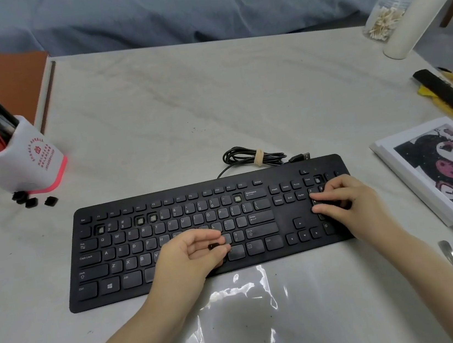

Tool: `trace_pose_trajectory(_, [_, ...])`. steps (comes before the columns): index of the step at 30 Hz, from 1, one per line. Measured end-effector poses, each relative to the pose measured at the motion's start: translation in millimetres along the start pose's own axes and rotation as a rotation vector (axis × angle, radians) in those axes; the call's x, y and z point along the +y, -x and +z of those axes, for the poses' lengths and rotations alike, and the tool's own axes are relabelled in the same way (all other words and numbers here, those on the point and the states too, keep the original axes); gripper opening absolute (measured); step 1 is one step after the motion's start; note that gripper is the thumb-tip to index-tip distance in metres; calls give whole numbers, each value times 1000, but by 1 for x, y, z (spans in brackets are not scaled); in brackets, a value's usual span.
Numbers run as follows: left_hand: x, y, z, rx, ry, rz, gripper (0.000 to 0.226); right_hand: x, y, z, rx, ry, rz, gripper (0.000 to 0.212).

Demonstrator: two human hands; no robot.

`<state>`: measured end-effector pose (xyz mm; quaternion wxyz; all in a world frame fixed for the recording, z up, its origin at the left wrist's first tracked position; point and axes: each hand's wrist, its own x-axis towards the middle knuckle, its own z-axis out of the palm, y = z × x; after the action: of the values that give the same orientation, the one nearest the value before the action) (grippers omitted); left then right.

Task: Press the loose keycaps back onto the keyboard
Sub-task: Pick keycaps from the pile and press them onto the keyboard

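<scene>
the left hand (192, 250) is pinching a keycap (214, 245) over the keyboard (277, 171), the right hand (347, 201) resting loose-fingered on it; next is probably aligning with a bare socket (237, 198).

A home desk in a bedroom: a blue bedsheet (169, 9) behind the table (210, 101), a pen holder (12, 153), a cotton-swab jar (385, 16).

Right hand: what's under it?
The right hand rests on the keyboard, over its number pad. Keys 7, 4 and 0 show at its edges; the keys beneath palm and fingers are covered, so missing caps cannot be told.
</scene>
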<state>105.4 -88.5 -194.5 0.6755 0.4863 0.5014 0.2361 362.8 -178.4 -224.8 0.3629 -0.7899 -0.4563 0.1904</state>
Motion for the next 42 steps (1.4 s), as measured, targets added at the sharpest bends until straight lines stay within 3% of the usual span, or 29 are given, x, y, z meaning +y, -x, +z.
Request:
trace_pose_trajectory(4, [1,0,0,7,-31,-1,20,1,7,3,51,51,-55,25])
trace_pose_trajectory(10, [6,-2,4,-8,-44,14,19,6,30,22,281,374,-318,26])
trace_pose_trajectory(18, [4,-4,7,-32,-44,12,19,9,37,32,356,508,-383,30])
trace_pose_trajectory(25, [2,-8,2,-20,-54,10,17,-3,37,28,424,201,-228,15])
trace_pose_trajectory(37, [4,-3,5,-16,-62,15,17,-22,30,20,352,121,40,10])
trace_pose_trajectory(42, [4,-3,4,-15,-67,19,17,-25,29,17,302,123,57,10])
